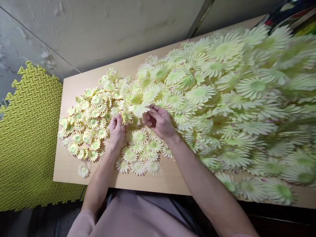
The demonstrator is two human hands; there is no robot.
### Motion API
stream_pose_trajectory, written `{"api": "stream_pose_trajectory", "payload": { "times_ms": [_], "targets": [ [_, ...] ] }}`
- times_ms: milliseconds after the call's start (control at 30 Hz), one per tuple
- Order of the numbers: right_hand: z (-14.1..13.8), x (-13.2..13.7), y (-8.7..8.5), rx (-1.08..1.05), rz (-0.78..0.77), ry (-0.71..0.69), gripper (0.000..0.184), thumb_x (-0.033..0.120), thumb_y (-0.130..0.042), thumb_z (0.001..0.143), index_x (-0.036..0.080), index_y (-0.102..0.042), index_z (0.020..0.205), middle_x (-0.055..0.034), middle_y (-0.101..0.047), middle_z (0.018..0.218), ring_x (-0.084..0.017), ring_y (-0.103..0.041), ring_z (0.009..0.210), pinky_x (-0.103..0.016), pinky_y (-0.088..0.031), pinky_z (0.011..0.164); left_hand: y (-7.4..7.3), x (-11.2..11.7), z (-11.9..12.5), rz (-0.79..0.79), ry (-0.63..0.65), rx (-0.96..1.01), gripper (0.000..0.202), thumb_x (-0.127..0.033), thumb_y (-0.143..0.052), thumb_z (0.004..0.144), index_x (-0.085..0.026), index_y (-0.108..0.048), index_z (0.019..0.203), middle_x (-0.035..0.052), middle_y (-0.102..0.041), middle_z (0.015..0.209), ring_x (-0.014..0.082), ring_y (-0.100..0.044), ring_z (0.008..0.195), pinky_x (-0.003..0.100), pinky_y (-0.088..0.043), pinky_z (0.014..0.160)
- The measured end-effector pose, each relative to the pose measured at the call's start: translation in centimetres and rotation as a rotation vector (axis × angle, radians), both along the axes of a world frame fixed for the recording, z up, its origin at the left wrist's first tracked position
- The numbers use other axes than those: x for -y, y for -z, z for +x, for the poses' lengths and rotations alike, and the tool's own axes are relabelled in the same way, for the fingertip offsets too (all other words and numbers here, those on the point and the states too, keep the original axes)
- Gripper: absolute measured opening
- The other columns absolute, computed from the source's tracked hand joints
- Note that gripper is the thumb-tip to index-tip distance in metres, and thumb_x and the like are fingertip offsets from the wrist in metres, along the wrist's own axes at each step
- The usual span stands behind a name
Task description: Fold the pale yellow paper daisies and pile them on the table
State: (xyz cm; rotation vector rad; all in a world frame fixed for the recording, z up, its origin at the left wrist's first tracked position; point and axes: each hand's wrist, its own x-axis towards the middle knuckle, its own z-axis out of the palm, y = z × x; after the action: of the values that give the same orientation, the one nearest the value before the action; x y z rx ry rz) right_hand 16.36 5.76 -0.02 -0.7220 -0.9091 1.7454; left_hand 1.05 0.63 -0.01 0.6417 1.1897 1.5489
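Observation:
A big heap of pale yellow-green fabric daisies (212, 95) covers a light wooden table (71, 85). My left hand (116, 131) is closed, its fingertips pinching a small daisy (125, 117) at the middle of the spread. My right hand (159, 121) is beside it with fingers curled, pinching a larger daisy (139, 108) by its edge. Both hands meet just above the flowers, close together. Smaller daisies (86, 128) lie flat in a loose layer on the left part of the table.
A yellow-green interlocking foam mat (27, 135) lies on the floor to the left of the table. A grey concrete wall (103, 29) rises behind it. A dark patterned object (283, 13) shows at the top right corner. My lap is at the table's near edge.

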Motion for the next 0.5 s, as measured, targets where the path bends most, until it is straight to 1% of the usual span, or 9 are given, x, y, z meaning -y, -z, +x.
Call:
{"api": "stream_pose_trajectory", "payload": {
  "times_ms": [67, 100, 167, 200, 267, 333, 367, 433, 500],
  "targets": [
    [0.1, -0.2, -0.1, -0.050, -0.017, 0.064, 0.033, 0.049, -0.079, 0.074, 0.023, -0.058, 0.076, 0.0061, -0.046, 0.058, -0.007, -0.038, 0.047, -0.023, -0.033, 0.044, 0.0, 0.0, -0.2, 0.031, 0.009, 0.004, 0.044, -0.055, -0.071, 0.078, -0.020, -0.045, 0.070, -0.0092, -0.033, 0.060, 0.0025, -0.024, 0.044, 0.017, -0.043, 0.050],
    [0.1, -0.2, 0.0, -0.039, 0.007, 0.069, 0.035, 0.053, -0.075, 0.077, 0.023, -0.059, 0.073, 0.0059, -0.045, 0.056, -0.007, -0.037, 0.045, -0.023, -0.033, 0.043, 0.0, -0.1, -0.3, 0.033, 0.011, 0.003, 0.044, -0.055, -0.070, 0.079, -0.020, -0.045, 0.071, -0.0090, -0.034, 0.061, 0.0025, -0.025, 0.044, 0.017, -0.043, 0.050],
    [0.0, 0.0, 0.1, 0.062, 0.109, 0.025, 0.038, 0.056, -0.072, 0.080, 0.021, -0.062, 0.069, 0.0042, -0.049, 0.054, -0.007, -0.039, 0.044, -0.023, -0.031, 0.041, 0.2, 0.0, -0.3, 0.026, 0.023, -0.019, 0.042, -0.054, -0.070, 0.079, -0.019, -0.047, 0.072, -0.0082, -0.036, 0.063, 0.0027, -0.025, 0.045, 0.017, -0.038, 0.046],
    [-0.1, 0.2, 0.1, 0.139, 0.176, -0.013, 0.037, 0.055, -0.073, 0.079, 0.021, -0.065, 0.068, 0.0029, -0.053, 0.055, -0.008, -0.042, 0.044, -0.023, -0.032, 0.040, 0.3, 0.0, -0.3, 0.022, 0.025, -0.041, 0.041, -0.053, -0.070, 0.080, -0.019, -0.048, 0.073, -0.0075, -0.038, 0.065, 0.0029, -0.026, 0.046, 0.016, -0.034, 0.044],
    [-0.4, 0.7, 0.2, 0.278, 0.280, -0.079, 0.029, 0.048, -0.081, 0.073, 0.020, -0.071, 0.072, 0.0001, -0.064, 0.063, -0.010, -0.053, 0.050, -0.024, -0.041, 0.044, 0.5, 0.1, -0.3, 0.009, 0.021, -0.091, 0.038, -0.051, -0.071, 0.080, -0.019, -0.051, 0.073, -0.0060, -0.042, 0.069, 0.0036, -0.029, 0.050, 0.016, -0.031, 0.043],
    [-0.7, 1.0, 0.2, 0.334, 0.297, -0.105, 0.026, 0.042, -0.085, 0.069, 0.021, -0.075, 0.080, -0.0025, -0.072, 0.073, -0.014, -0.064, 0.062, -0.027, -0.053, 0.054, 0.6, 0.2, -0.2, -0.003, 0.019, -0.128, 0.037, -0.049, -0.071, 0.081, -0.018, -0.053, 0.073, -0.0048, -0.045, 0.071, 0.0043, -0.033, 0.053, 0.016, -0.033, 0.045],
    [-0.8, 1.1, 0.2, 0.333, 0.283, -0.107, 0.027, 0.041, -0.086, 0.068, 0.021, -0.076, 0.083, -0.0032, -0.074, 0.077, -0.015, -0.067, 0.066, -0.028, -0.056, 0.059, 0.7, 0.3, -0.2, -0.003, 0.024, -0.136, 0.036, -0.049, -0.071, 0.081, -0.018, -0.053, 0.073, -0.0043, -0.046, 0.071, 0.0046, -0.035, 0.054, 0.016, -0.034, 0.046],
    [-0.9, 1.2, 0.2, 0.312, 0.248, -0.099, 0.028, 0.040, -0.087, 0.066, 0.021, -0.077, 0.085, -0.0037, -0.075, 0.078, -0.016, -0.069, 0.067, -0.030, -0.059, 0.063, 0.8, 0.4, -0.1, 0.001, 0.049, -0.141, 0.035, -0.049, -0.070, 0.081, -0.019, -0.054, 0.073, -0.0037, -0.047, 0.071, 0.0053, -0.037, 0.056, 0.017, -0.035, 0.048],
    [-0.9, 1.1, 0.2, 0.312, 0.248, -0.092, 0.027, 0.039, -0.086, 0.068, 0.021, -0.077, 0.086, -0.0038, -0.076, 0.078, -0.016, -0.070, 0.067, -0.030, -0.060, 0.063, 0.8, 0.4, 0.0, 0.009, 0.067, -0.142, 0.035, -0.049, -0.070, 0.082, -0.019, -0.054, 0.073, -0.0034, -0.046, 0.070, 0.0058, -0.038, 0.057, 0.017, -0.036, 0.049]
  ]
}}
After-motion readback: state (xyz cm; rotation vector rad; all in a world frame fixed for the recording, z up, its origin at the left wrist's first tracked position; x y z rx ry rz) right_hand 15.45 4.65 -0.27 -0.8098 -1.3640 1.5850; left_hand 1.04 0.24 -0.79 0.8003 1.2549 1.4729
